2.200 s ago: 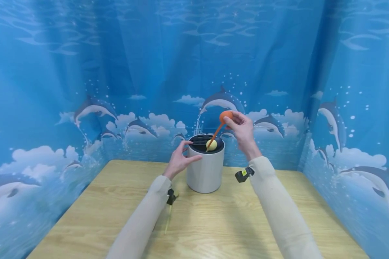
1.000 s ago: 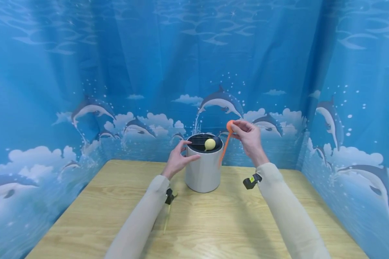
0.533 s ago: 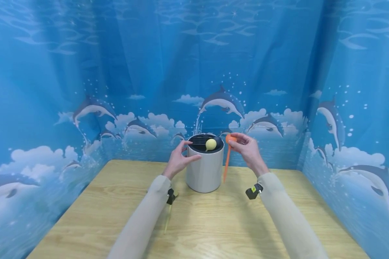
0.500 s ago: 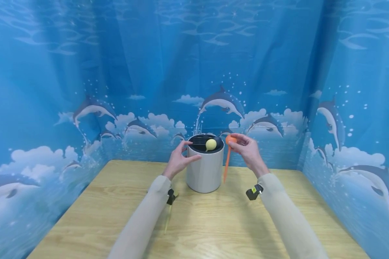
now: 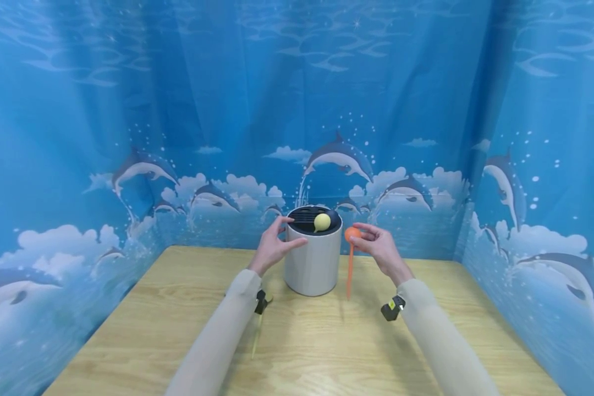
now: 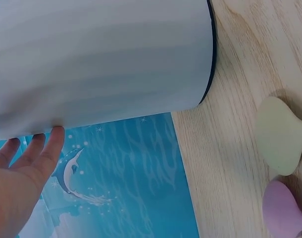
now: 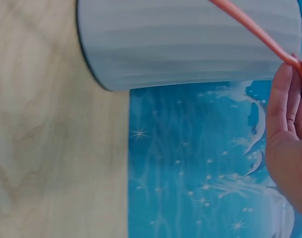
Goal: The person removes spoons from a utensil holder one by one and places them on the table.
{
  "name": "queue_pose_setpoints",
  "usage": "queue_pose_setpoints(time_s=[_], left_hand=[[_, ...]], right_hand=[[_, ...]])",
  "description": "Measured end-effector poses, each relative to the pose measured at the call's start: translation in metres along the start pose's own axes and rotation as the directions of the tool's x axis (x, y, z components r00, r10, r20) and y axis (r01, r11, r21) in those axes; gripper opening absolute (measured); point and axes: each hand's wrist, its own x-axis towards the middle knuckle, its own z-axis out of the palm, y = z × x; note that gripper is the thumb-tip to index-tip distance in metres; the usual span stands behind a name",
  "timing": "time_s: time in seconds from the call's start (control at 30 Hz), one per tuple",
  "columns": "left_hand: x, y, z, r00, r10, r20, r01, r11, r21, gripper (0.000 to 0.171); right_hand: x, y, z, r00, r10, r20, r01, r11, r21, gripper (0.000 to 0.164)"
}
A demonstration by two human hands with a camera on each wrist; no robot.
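Observation:
A pale cylindrical utensil holder [image 5: 312, 267] with a black slotted top stands on the table. My left hand [image 5: 271, 248] holds its left side near the rim, thumb at the front; in the left wrist view several fingertips touch the wall. My right hand [image 5: 378, 247] pinches an orange spoon [image 5: 353, 235] by its round head, just right of the holder. The spoon's handle hangs straight down, its tip above the table. A yellow spoon [image 5: 322, 221] stands in the holder, its head above the black top.
Left of the holder, a pale green spoon [image 6: 279, 136] and a purple spoon [image 6: 281, 210] lie on the wooden table [image 5: 317, 352]. In the head view my left arm mostly covers them. A blue dolphin-print curtain [image 5: 227, 110] surrounds the table's back and sides.
My right hand has drawn the orange spoon away from the holder's top, then lowered it along the right side. The left hand stays at the holder's rim.

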Motion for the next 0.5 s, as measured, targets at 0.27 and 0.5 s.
queue_pose_setpoints(time_s=[0.27, 0.5], left_hand=[[0.000, 0.000, -0.003, 1.000, 0.002, 0.020, -0.002, 1.000, 0.015, 0.077], [0.001, 0.001, -0.005, 1.000, -0.008, 0.025, 0.008, 1.000, 0.018, 0.077]], right_hand=[[-0.005, 0.032, -0.003, 0.997, 0.038, 0.061, -0.037, 0.999, -0.025, 0.059], [-0.011, 0.051, -0.004, 0.987, 0.101, 0.124, -0.089, 0.991, -0.096, 0.058]])
